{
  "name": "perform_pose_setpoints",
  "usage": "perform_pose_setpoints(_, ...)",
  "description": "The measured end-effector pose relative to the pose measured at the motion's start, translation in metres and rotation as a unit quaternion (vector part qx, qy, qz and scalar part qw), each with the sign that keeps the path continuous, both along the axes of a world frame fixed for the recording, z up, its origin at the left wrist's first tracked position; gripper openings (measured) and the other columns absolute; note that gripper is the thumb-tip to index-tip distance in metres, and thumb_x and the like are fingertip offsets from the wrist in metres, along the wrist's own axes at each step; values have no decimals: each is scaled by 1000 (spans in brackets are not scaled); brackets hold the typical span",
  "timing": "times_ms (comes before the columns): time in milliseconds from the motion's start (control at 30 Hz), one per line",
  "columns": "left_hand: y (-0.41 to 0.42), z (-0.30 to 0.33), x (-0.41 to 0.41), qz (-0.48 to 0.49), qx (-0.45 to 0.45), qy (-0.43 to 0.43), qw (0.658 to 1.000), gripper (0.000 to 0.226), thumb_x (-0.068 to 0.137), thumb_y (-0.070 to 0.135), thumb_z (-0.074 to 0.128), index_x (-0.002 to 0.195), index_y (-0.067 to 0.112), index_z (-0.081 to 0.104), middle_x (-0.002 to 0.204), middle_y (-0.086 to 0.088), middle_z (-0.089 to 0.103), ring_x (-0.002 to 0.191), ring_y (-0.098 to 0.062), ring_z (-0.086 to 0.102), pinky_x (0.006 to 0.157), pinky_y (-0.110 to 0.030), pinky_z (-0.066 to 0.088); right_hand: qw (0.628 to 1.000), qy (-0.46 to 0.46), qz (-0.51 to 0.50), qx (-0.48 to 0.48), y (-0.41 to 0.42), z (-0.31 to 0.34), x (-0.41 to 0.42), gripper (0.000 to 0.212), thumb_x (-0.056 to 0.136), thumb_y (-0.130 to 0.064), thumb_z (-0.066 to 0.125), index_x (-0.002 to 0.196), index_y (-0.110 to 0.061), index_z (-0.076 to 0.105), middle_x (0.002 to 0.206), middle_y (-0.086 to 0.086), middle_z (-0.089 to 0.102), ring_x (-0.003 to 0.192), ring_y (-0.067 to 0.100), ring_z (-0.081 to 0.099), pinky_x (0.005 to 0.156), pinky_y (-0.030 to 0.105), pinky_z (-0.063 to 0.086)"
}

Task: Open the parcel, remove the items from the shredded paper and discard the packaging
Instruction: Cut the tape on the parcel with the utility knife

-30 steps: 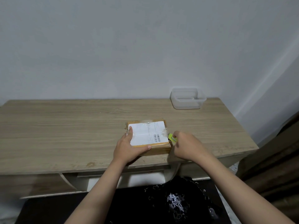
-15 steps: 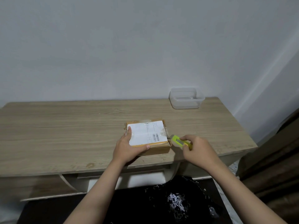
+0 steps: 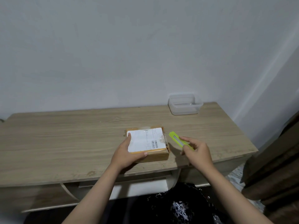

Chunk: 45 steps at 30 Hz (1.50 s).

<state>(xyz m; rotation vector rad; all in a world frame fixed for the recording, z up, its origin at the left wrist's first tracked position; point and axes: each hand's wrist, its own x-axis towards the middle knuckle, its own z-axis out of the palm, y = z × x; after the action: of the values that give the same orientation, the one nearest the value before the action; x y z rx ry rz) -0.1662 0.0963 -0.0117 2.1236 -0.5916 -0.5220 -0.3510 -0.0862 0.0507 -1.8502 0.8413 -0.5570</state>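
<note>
A small brown cardboard parcel (image 3: pixel 150 141) with a white shipping label and clear tape lies shut near the front edge of the wooden table (image 3: pixel 64 139). My left hand (image 3: pixel 127 152) grips its front left corner, thumb along the left side of the label. My right hand (image 3: pixel 199 152) is just right of the parcel and holds a yellow-green utility knife (image 3: pixel 178 140), its tip pointing up and left, a little apart from the box's right side.
An empty clear plastic container (image 3: pixel 184 104) stands at the back right of the table by the wall. A black bag with shredded paper (image 3: pixel 181 206) sits on the floor below the table edge. A dark brown curtain (image 3: pixel 275 167) hangs at the right.
My right hand has drawn the knife away from the parcel's right edge, to the right and up, so more of the knife shows. My left hand stays on the parcel.
</note>
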Motion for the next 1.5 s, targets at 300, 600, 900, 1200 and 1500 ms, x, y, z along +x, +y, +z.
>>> perform_pose_setpoints(300, 4, 2, 19, -29, 4, 8, 1000, 110, 60, 40, 87, 148, 26, 23, 147, 5, 38, 118, -2, 39, 95, -16, 29, 992, -33, 58, 110, -2, -6, 7, 44, 92, 7, 39, 124, -21, 51, 72, 11, 61, 30, 10, 43, 35, 18, 37)
perform_pose_setpoints(600, -7, 2, -4, 132, 30, -243, 961, 68, 67, 47, 73, 126, 17, 55, 139, -22, 40, 125, -40, 39, 101, -46, 37, 992, -17, 102, 77, -2, -21, 12, 47, 93, 4, 43, 126, -30, 44, 87, 12, 61, 43, 4, 53, 47, 15, 46)
perform_pose_setpoints(900, -83, -8, -63, 239, 4, -91, 967, 86, 60, 76, 61, 130, 27, 47, 153, -13, 3, 139, -32, 3, 113, -51, 19, 993, -15, 94, 65, -13, -31, 22, 47, 93, 4, 43, 125, -31, 46, 83, 8, 63, 45, 4, 52, 49, 14, 45)
perform_pose_setpoints(1200, -5, -20, 3, 47, -69, -72, 994, 64, 56, 56, 78, 115, 36, 62, 154, -6, 2, 143, -21, 11, 116, -36, 21, 990, -30, 107, 86, -20, -35, 37, 46, 93, 7, 42, 126, -25, 45, 81, 11, 60, 44, 2, 50, 47, 12, 44)
perform_pose_setpoints(1500, 1, -17, -13, 349, -130, -146, 917, 23, 85, 17, 67, 105, 8, 62, 107, -12, 58, 96, -23, 57, 81, -22, 38, 988, -25, 120, 95, -22, -37, 57, 42, 92, 2, 46, 122, -28, 44, 92, 13, 66, 48, 7, 55, 51, 18, 50)
